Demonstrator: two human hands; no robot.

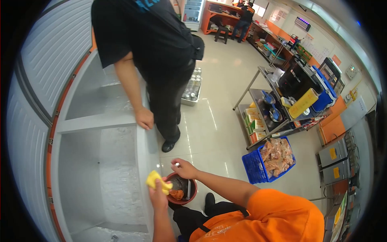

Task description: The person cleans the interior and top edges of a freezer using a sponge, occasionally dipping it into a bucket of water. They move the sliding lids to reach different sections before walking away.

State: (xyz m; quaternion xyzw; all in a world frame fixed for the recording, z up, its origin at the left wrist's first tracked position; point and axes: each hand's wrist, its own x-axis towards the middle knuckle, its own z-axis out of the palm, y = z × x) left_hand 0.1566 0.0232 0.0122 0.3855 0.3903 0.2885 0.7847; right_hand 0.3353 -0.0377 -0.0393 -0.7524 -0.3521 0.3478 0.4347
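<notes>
My left hand [158, 197] grips a yellow cloth [154, 177] beside the rim of an open chest freezer [144, 173]. Just to the right, my right hand [184, 168] is closed round a thin object with a pale, shiny end [177, 164]; the fist hides the rest. Below both hands stands a reddish-brown bucket [195, 195] on the floor. Inside it are dark water, an orange cloth [176, 194] and a pale, narrow strip-like thing [189, 188]. White frost [117, 181] coats parts of the freezer's inner wall and floor.
Another person [161, 60] in black stands ahead, a hand on the freezer rim. A metal tray of cans [192, 88] lies behind them. To my right are a blue basket [254, 165] of bagged food and a metal shelf cart [258, 97]. Someone else [244, 20] stands far back.
</notes>
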